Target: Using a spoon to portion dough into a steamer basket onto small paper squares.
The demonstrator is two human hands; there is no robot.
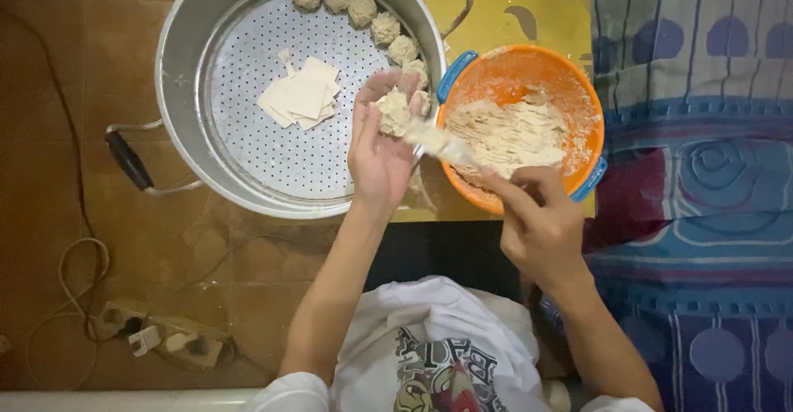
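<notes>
**Dumpling filled in an open palm beside a steamer**

A pale, lumpy dumpling (395, 111) is cradled in the left hand (380, 144), whose fingers are curled loosely around it with the palm turned upward, above the rim of the steamer. A flat spreader (438, 141), coated in whitish paste, is pinched between the fingers of the right hand (541, 222), and its tip is laid against the dumpling. Just beside it, a round orange plastic bowl (578, 90) with blue handles is seen, filled with rough, pale filling (508, 135). To the left, a large metal steamer pot (178, 65) with a perforated tray is set on the brown floor (49, 73); a row of finished dumplings (363, 7) is lined along its wall, and a stack of thin square wrappers (301, 94) lies at its middle.
</notes>
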